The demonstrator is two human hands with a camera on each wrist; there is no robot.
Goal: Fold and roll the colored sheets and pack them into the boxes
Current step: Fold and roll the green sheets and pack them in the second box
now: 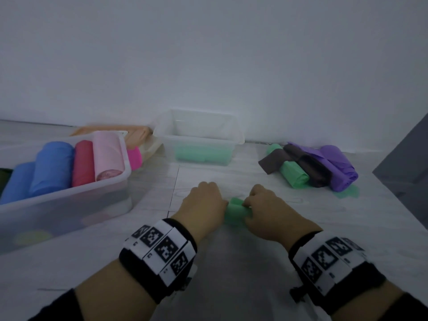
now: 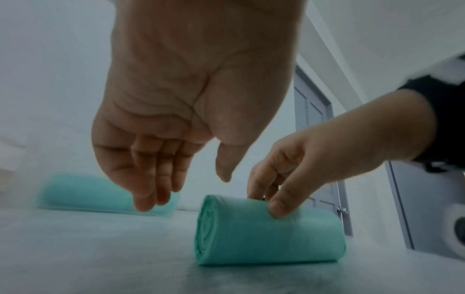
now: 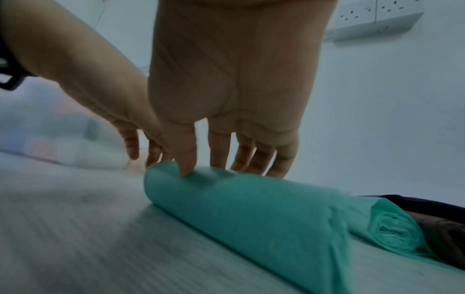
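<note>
A mint-green rolled sheet [image 1: 236,210] [image 2: 269,232] [image 3: 251,208] lies on the table in front of me. My right hand [image 1: 266,209] [image 2: 289,179] [image 3: 226,139] grips its right part, with the thumb on the near side and the fingers behind. My left hand [image 1: 203,202] [image 2: 156,179] hovers at the roll's left end with relaxed fingers, holding nothing. A clear box [image 1: 199,137] at the back middle holds another green roll [image 1: 202,155] [image 2: 100,195].
A larger clear box [image 1: 69,195] at the left holds blue, red and pink rolls. A pile of green [image 1: 294,174] [image 3: 392,228], brown [image 1: 310,167] and purple [image 1: 338,165] rolls lies at the right. A white wall stands behind.
</note>
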